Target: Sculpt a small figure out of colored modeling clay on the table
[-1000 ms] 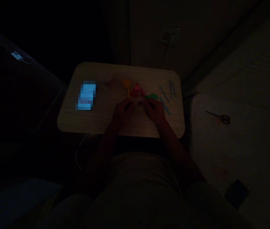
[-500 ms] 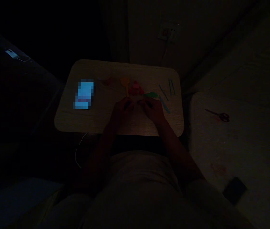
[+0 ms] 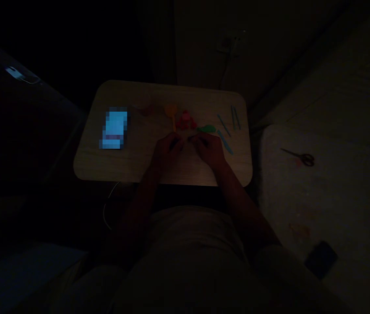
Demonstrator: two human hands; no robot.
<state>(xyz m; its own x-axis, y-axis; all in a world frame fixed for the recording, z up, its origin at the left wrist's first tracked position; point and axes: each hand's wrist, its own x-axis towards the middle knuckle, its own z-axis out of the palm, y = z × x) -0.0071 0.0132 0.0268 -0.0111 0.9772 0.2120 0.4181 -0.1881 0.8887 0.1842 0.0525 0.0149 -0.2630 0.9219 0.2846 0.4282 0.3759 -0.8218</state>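
In the dim head view my left hand [image 3: 168, 148] rests over the small wooden table [image 3: 119, 168] with its fingers curled in. My right hand [image 3: 208, 149] faces it a short gap away, thumb and fingers pinched together. What either hand holds, if anything, is too dark to make out. Just beyond my hands lies a red-pink lumpy figure [image 3: 186, 121], perhaps of modelling clay. An orange scoop-shaped tool [image 3: 171, 111] points its handle at my left fingers. A green piece [image 3: 207, 129] and a light blue knife-like tool [image 3: 225, 142] lie close to my right hand.
A lit, pixelated screen [image 3: 115, 128] lies on the table's left side. Thin sticks [image 3: 235, 117] lie at the right, and a faint clear container [image 3: 142, 102] stands at the back. Scissors [image 3: 303, 158] and a dark flat object [image 3: 321, 259] rest on the pale surface [image 3: 279, 196] to the right.
The whole view has shifted very slightly. My hands keep nearly the same pose and place, and nothing on the table has visibly moved.
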